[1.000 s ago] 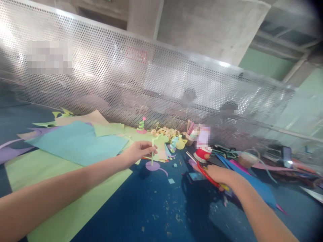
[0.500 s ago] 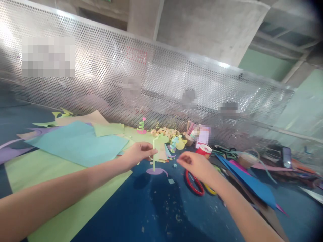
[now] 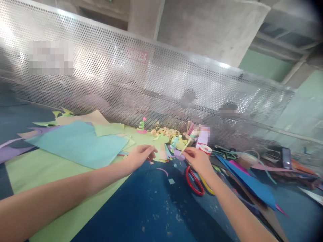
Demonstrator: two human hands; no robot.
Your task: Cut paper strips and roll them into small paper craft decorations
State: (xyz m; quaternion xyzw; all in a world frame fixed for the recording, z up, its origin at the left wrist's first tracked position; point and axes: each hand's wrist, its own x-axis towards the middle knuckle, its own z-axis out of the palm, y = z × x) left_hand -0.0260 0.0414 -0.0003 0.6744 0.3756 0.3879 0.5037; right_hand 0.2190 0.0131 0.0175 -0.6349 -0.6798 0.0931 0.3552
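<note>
My right hand point(image 3: 199, 161) pinches a paper piece with a pale green strip point(image 3: 186, 146) for a stem and a round purple base point(image 3: 179, 154), tilted just above the table. To its left, my left hand point(image 3: 142, 155) holds nothing, its fingers loosely bent and apart, near the edge of the green paper sheet point(image 3: 101, 195). Scissors with red point(image 3: 194, 183) and yellow handles lie beneath my right hand, their blades hidden. A light blue paper spiral point(image 3: 174, 144) stands behind the purple base. On the dark blue table point(image 3: 131, 208) lies a curved purple paper scrap point(image 3: 163, 171).
A light blue sheet point(image 3: 80, 144) lies over the green paper. Farther back stand a small green paper spiral point(image 3: 141, 126) on a pink base and a red-and-white roll point(image 3: 205, 150). Blue paper point(image 3: 248, 179) and a phone point(image 3: 286, 158) are at right. A perforated metal screen point(image 3: 161, 84) runs behind.
The paper piece has passed from my left hand to my right hand and moved right, from upright to tilted. My left hand has let go.
</note>
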